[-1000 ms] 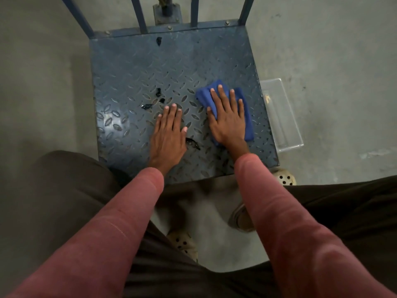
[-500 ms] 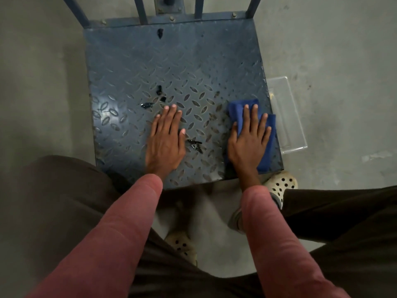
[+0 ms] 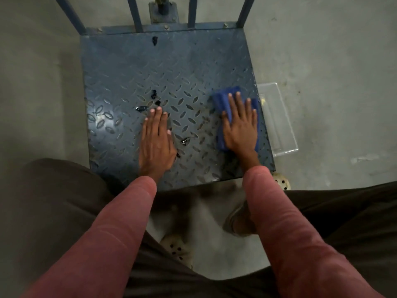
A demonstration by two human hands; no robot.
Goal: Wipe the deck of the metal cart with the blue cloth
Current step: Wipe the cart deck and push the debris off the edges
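The cart deck [image 3: 167,67] is blue-grey diamond-pattern metal and fills the upper middle of the view. A folded blue cloth [image 3: 221,102] lies near the deck's right edge. My right hand [image 3: 240,127] presses flat on the cloth with straight, spread fingers. My left hand [image 3: 155,143] rests flat on the bare deck near the front middle, fingers together. Small dark scraps [image 3: 154,94] sit just beyond my left fingertips, and another scrap [image 3: 184,140] lies between my hands.
A clear plastic tray [image 3: 279,119] lies on the concrete floor against the cart's right side. Blue upright bars [image 3: 135,11] rise from the deck's far edge. My feet in perforated clogs [image 3: 281,181] stand at the near edge.
My right hand slid the cloth from the middle of the deck to its right front part, then forward along the right edge. My left hand stayed in place.
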